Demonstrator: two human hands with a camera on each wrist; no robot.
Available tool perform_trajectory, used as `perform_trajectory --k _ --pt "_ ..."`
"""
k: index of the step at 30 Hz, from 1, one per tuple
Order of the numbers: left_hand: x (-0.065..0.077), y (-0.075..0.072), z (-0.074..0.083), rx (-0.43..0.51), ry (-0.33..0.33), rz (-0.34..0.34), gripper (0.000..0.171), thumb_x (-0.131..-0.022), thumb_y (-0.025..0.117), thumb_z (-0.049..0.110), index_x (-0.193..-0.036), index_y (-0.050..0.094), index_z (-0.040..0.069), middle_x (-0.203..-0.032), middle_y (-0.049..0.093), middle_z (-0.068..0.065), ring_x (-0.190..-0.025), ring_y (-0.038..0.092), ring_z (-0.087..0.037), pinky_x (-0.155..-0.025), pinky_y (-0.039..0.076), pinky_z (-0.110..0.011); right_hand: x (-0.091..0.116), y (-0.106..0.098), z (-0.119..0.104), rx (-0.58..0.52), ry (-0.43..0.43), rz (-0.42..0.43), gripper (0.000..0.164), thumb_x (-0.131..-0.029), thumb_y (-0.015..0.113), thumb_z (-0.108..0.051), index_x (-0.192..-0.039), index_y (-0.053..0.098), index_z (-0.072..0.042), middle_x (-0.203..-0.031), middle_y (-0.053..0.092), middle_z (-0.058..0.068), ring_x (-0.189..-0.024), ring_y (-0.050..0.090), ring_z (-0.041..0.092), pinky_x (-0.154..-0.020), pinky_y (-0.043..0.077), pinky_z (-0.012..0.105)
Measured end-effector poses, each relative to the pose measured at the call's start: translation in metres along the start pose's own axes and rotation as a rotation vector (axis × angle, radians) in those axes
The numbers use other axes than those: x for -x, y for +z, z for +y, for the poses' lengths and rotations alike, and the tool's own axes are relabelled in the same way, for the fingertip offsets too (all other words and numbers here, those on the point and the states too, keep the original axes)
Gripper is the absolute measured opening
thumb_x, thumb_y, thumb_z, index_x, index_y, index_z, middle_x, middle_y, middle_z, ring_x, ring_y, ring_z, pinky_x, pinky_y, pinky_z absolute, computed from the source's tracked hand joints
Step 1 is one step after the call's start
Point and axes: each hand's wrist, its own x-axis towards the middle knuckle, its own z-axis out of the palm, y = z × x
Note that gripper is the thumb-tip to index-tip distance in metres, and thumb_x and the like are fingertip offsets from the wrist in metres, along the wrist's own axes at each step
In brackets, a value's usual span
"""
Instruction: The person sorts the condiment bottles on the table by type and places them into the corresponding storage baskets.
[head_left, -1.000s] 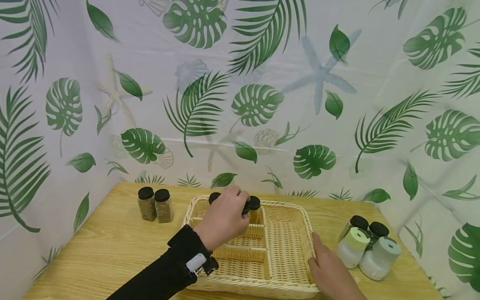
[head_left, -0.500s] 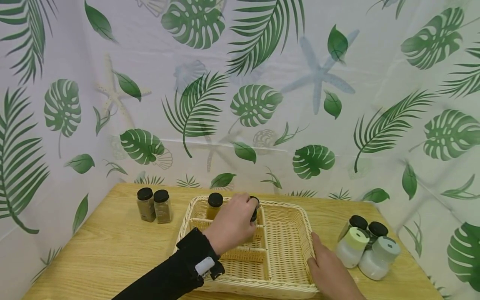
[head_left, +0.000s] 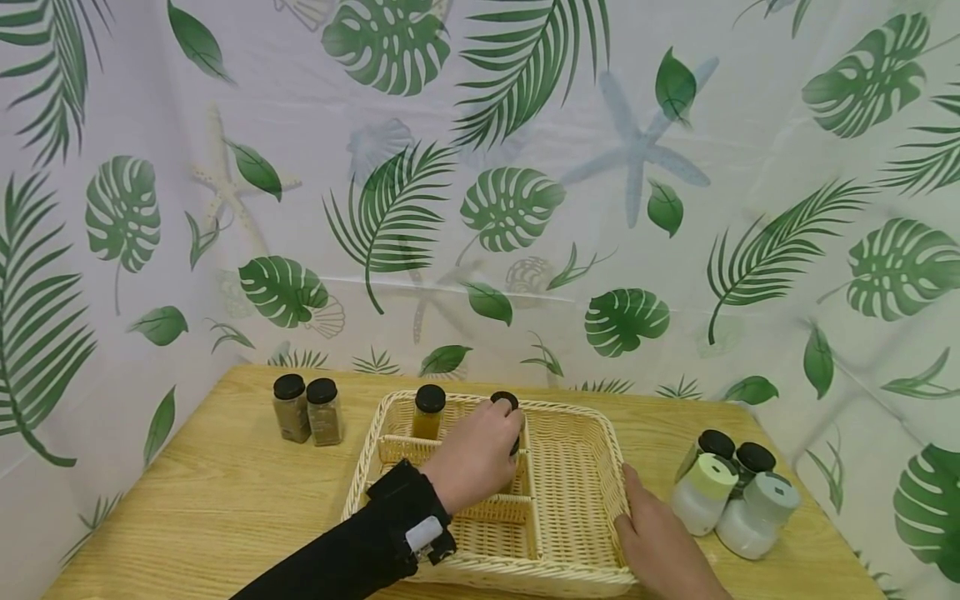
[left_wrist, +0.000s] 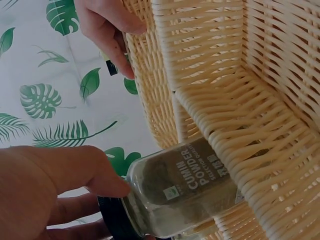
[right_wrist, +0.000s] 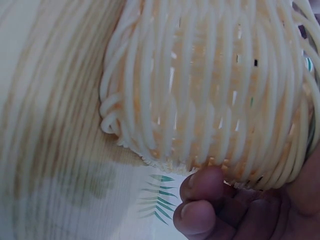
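My left hand [head_left: 480, 457] pinches the black lid of a clear jar of cumin powder [left_wrist: 185, 182], its label readable in the left wrist view. The jar's lower end is hidden behind a woven divider, within the wicker basket's middle row. The wicker basket [head_left: 577, 573] has several compartments on its left and one long section on its right. At its right rim, my right hand [head_left: 663, 542] grips the weave, fingertips curled against the edge. Two black-lidded jars occupy the back compartment: an amber one [head_left: 427, 418] on the left and another [head_left: 504, 400], partly covered by my left hand.
Two brown spice jars [head_left: 308, 412] stand on the wooden table [head_left: 180, 492] left of the basket. To the right are two black-lidded jars [head_left: 754, 460] behind a yellow-topped bottle [head_left: 701, 504] and a grey-topped bottle [head_left: 753, 529]. A leaf-print cloth [head_left: 525, 275] hangs behind.
My left hand has moved right and nearer, carrying the cumin jar from by the back compartment to the middle one. The amber jar has come into view. The right hand stays put.
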Motion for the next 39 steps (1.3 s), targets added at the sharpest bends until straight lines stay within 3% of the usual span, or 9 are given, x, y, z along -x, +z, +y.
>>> perform_trajectory --k 14,30,39 --pt "0.0008 0.0102 -0.0006 0.016 0.04 -0.01 0.013 -0.091 0.067 0.003 -0.104 0.064 0.006 -0.097 0.06 -0.005 -0.08 0.048 -0.015 -0.075 0.044 -0.026 -0.0005 0.0006 -0.0007 0.007 0.0 0.006 0.066 -0.1 0.044 -0.009 -0.155 0.015 0.013 -0.152 0.039 0.032 -0.138 0.045 0.044 -0.107 0.041 0.058" --pt "-0.0004 0.0109 -0.0016 -0.012 0.062 -0.044 0.015 -0.09 0.068 0.001 -0.103 0.063 0.007 -0.096 0.06 -0.004 -0.078 0.05 -0.014 -0.073 0.045 -0.024 -0.002 0.0004 -0.0003 -0.007 0.015 -0.012 0.065 -0.1 0.043 -0.009 -0.155 0.014 0.013 -0.152 0.038 0.033 -0.138 0.045 0.045 -0.106 0.041 0.059" --pt "-0.0008 0.0097 -0.0006 -0.037 0.063 -0.067 0.016 -0.092 0.066 0.001 -0.107 0.064 0.007 -0.102 0.062 -0.006 -0.085 0.054 -0.015 -0.079 0.047 -0.026 -0.002 0.0009 0.0 -0.004 0.018 -0.008 0.066 -0.099 0.044 -0.008 -0.155 0.015 0.013 -0.152 0.039 0.033 -0.137 0.046 0.044 -0.106 0.042 0.058"
